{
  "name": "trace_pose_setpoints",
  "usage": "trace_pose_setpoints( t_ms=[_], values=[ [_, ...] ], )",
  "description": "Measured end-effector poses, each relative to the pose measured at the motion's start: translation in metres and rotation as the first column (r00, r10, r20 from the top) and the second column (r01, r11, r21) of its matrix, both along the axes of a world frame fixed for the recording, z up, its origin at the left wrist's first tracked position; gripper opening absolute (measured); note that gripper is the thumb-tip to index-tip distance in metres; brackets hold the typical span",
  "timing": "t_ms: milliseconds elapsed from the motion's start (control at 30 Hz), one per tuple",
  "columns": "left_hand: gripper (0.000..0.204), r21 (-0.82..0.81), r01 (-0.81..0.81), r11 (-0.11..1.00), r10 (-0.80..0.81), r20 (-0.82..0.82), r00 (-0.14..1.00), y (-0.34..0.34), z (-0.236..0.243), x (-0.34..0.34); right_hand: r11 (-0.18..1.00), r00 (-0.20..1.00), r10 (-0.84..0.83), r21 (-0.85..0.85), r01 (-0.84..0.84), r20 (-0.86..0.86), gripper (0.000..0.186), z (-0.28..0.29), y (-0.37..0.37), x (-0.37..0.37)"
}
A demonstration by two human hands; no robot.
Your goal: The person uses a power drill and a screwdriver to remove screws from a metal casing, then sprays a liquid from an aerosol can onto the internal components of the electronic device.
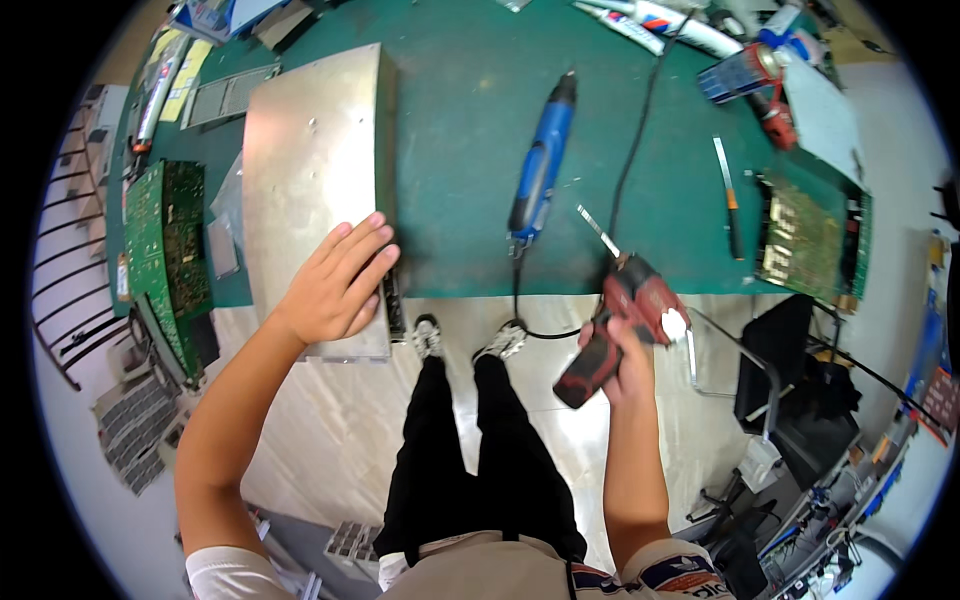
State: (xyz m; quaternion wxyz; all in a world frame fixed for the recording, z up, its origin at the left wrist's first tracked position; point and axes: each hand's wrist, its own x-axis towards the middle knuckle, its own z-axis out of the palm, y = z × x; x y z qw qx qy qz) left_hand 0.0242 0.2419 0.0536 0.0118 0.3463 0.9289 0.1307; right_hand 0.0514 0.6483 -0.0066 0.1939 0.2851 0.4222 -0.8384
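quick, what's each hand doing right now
Left hand: open, flat on the metal panel, holding nothing.
Right hand: closed around the red cordless drill.

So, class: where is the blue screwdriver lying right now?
In the head view, the blue screwdriver lies on the green mat, right of the metal panel.

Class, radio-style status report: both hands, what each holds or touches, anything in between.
Left hand flat on metal panel, gripping nothing. Right hand wrapped round red cordless drill, bit toward green bench. Blue corded screwdriver lies between them.
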Motion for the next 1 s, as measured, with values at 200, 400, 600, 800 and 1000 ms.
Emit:
trace_pose_setpoints(
  t_ms=[200, 400, 600, 800, 1000],
  values=[
    [0.054, 0.052, -0.213, 0.976, 0.218, -0.157, 0.963, 0.006, -0.005, 0.021, 0.979, 0.989, -0.137, 0.147, 0.144, -0.06, 0.036, -0.017, 0.03, -0.103],
    [0.046, 0.24, -0.425, 0.872, 0.462, -0.122, 0.878, 0.017, 0.0, 0.107, 0.882, 0.992, -0.075, 0.456, 0.116, -0.106, 0.03, -0.036, 0.074, -0.136],
    [0.04, 0.45, -0.589, 0.671, 0.593, 0.153, 0.791, 0.063, -0.008, 0.202, 0.112, 0.919, 0.376, 0.979, -0.171, 0.118, 0.049, 0.002, 0.134, -0.141],
    [0.033, 0.423, -0.803, 0.419, 0.552, 0.583, 0.596, 0.122, -0.015, 0.264, -0.157, 0.849, 0.515, 0.961, 0.23, -0.118, 0.035, 0.016, 0.124, -0.198],
    [0.027, 0.356, -0.903, 0.241, 0.471, 0.77, 0.43, 0.142, -0.033, 0.293, -0.347, 0.787, 0.498, 0.915, -0.205, 0.365, 0.039, -0.023, 0.234, -0.305]
  ],
)
